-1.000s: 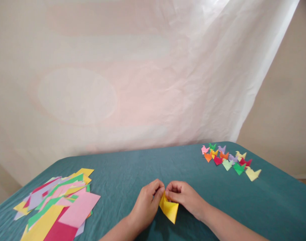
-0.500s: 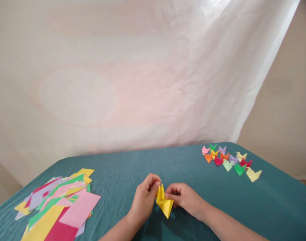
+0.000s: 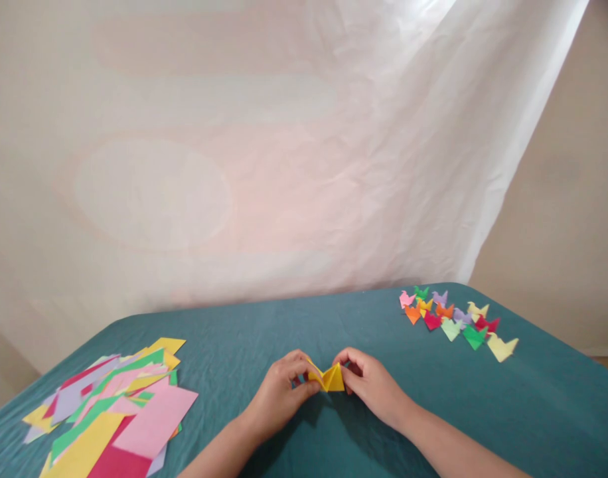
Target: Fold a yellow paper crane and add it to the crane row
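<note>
Backdrop (image 3: pixel 264 192): pale hanging sheet, wrinkled towards the upper right, its slanting edge showing a plain wall (image 3: pixel 563 219) beyond.
Counter (image 3: pixel 239 352): dark teal covering, lightly creased, rounded far corners.
Yellow paper (image 3: pixel 335 379): at the near middle, between both hands, folded into angled flaps with a dip between two points; whether it touches the counter, I cannot tell.
Left hand (image 3: pixel 281 390): grip pinching the paper's left end, fingers over it and thumb below.
Right hand (image 3: pixel 372 385): grip pinching the right edge between thumb and fingers.
Paper birds (image 3: pixel 452 329): gathered at the far right, in several colours, apparently finished.
Loose sheets (image 3: pixel 154 419): overlapping heap at left, flat and seemingly unfolded.
Progress: the yellow piece looks partway folded, lacking any visible bird outline, though fingers hide some of it; shaping seems left to do.
</note>
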`<action>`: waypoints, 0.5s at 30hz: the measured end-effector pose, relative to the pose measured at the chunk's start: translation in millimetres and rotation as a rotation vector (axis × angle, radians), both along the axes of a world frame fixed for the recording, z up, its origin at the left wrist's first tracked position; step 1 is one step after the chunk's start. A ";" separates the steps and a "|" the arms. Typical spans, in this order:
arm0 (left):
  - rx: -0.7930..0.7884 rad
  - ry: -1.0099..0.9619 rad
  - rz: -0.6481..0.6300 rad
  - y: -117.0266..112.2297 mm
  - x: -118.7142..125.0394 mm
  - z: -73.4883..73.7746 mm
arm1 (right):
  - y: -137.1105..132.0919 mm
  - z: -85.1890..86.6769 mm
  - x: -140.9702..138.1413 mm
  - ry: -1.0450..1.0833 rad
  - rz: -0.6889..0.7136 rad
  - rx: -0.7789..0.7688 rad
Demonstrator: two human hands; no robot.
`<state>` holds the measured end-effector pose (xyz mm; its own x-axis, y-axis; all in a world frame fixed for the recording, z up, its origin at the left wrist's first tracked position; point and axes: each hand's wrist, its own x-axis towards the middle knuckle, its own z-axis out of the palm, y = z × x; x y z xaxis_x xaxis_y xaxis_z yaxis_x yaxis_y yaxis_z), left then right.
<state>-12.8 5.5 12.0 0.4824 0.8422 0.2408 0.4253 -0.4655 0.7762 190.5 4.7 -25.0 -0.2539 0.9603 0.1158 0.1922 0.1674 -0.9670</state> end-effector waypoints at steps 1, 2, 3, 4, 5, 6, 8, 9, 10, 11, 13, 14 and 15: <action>0.020 0.011 0.053 1.1 0.3 -3.3 | -0.2 1.4 0.5 -0.012 -0.058 0.039; 0.034 0.018 0.101 2.4 0.3 -6.4 | -0.5 2.9 1.0 -0.020 -0.114 0.075; 0.039 0.020 0.140 3.9 0.0 -9.4 | -0.9 4.3 1.5 -0.023 -0.167 0.110; 0.035 0.018 0.168 5.3 -0.4 -12.1 | -1.5 5.5 1.9 -0.027 -0.206 0.145; 0.022 0.014 0.183 6.7 -0.8 -14.6 | -2.2 6.5 2.0 -0.033 -0.235 0.183; 0.007 0.008 0.190 7.7 -1.1 -16.8 | -3.2 7.3 2.0 -0.045 -0.252 0.227; -0.020 -0.004 0.193 9.0 -1.2 -19.8 | -5.8 8.3 1.2 -0.084 -0.244 0.322; -0.025 -0.004 0.190 9.1 -1.1 -20.4 | -7.3 8.7 0.5 -0.105 -0.223 0.369; -0.023 -0.001 0.186 9.1 -0.9 -20.3 | -8.8 9.1 -0.2 -0.127 -0.191 0.415; -0.018 0.004 0.183 8.9 -0.8 -19.7 | -10.2 9.5 -0.9 -0.146 -0.152 0.456; -0.014 0.011 0.171 8.6 -0.8 -17.7 | -12.4 10.5 -2.1 -0.168 -0.064 0.499; -0.019 0.007 0.164 8.6 -0.9 -16.8 | -12.9 11.0 -2.4 -0.169 -0.029 0.502; -0.030 -0.007 0.157 8.8 -1.3 -16.3 | -12.9 11.6 -2.5 -0.167 -0.008 0.491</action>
<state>-14.1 14.3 -4.3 0.3427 0.9140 0.2170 0.4853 -0.3700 0.7922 188.0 -8.2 -13.4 -0.3001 0.8050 0.5118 0.3408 0.5916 -0.7307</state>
